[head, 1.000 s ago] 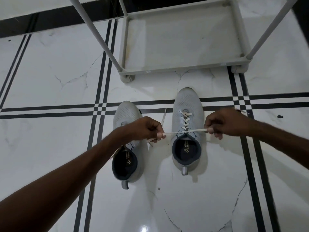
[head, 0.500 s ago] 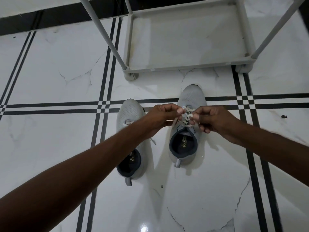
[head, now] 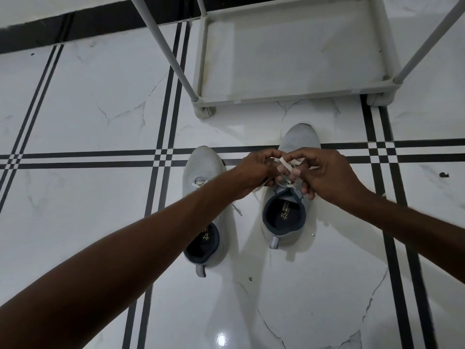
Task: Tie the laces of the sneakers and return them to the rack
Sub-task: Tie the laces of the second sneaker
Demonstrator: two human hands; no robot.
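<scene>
white marble floor | two grey sneakers before one rack | left hand, right hand both pinching laces over right sneaker

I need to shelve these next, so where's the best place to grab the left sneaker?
Judging by its pose, grip the left sneaker by its heel collar, coming from above and behind: the opening faces up, the heel with its pull tab points toward you, and the rack lies beyond the toe.

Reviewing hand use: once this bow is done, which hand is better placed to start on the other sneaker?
Left. The left hand comes in directly over the left sneaker; the right hand sits beyond the right sneaker.
</scene>
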